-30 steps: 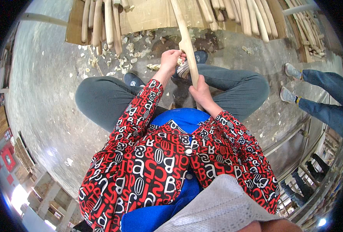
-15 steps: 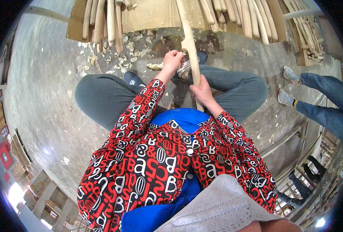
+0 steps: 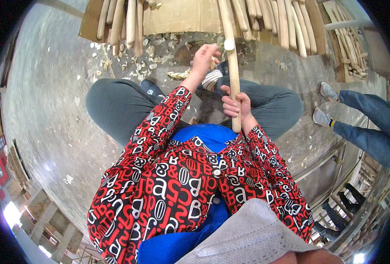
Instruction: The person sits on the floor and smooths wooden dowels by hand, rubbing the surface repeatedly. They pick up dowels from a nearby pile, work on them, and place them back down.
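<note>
A long pale wooden stick [image 3: 233, 77] reaches from near my waist toward the far edge of the cardboard. It carries a short side stub with a round, light cut face. My right hand [image 3: 237, 105] is closed round the stick's near part, fingers wrapped from the left side. Just left of the stub, apart from the stick, is my left hand [image 3: 205, 61]. Its fingers are bent together; what they hold, if anything, is too small to make out.
Many similar wooden sticks [image 3: 118, 24] lie on cardboard [image 3: 173, 17] ahead, with more piled at far right. Pale wood shavings [image 3: 149, 57] litter the floor beyond my crossed legs [image 3: 115, 108]. Another person's legs [image 3: 362, 114] stand at right.
The stick has shifted right and rolled, so its stub's cut face now shows. My right hand has turned its fingers upward around it. My left hand has moved slightly farther away from me.
</note>
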A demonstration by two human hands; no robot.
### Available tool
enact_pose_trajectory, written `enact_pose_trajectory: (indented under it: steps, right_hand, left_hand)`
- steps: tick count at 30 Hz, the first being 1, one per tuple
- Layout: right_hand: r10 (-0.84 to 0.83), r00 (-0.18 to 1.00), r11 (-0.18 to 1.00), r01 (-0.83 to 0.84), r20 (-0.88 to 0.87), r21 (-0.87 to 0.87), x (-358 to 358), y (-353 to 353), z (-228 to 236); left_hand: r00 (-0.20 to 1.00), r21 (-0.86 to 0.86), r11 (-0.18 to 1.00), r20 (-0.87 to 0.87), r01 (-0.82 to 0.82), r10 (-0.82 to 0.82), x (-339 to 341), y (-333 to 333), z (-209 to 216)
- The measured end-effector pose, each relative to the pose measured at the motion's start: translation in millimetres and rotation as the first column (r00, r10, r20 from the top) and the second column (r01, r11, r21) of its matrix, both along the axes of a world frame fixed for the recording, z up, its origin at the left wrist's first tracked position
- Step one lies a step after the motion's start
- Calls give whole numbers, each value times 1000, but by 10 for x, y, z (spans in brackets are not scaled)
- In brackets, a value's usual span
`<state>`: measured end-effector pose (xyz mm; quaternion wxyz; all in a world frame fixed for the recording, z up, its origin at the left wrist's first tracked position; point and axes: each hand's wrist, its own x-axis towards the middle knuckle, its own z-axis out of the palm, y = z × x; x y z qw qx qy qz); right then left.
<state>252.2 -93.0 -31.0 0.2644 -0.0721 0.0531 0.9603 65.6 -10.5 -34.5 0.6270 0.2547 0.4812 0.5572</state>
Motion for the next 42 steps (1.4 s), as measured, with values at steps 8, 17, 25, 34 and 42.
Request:
enact_pose_trajectory:
  steps: [8,17,25,34,42]
  right_hand:
    - [-10,963,993,-23,-270,-119,44,-125,101]
    - [72,903,989,-121,-423,-89,105,-207,188]
    - [-128,946,991,115,299,62,177,-214,29]
    - [-163,659,923,-160,734,349,38,-166,171]
    - [-95,631,936,-208,770,285,33,-172,164]
  left_hand:
    - [833,407,884,-552,232,36,36,103,112]
    - [891,406,902,-342,-147,299,-244,703,110]
    - [501,268,690,-851,672,-157,-362,598,399]
    - [83,-88,645,-969,759,-231,-339,599,575]
    - [-269,-250,608,-961,753,-61,-192,612,629]
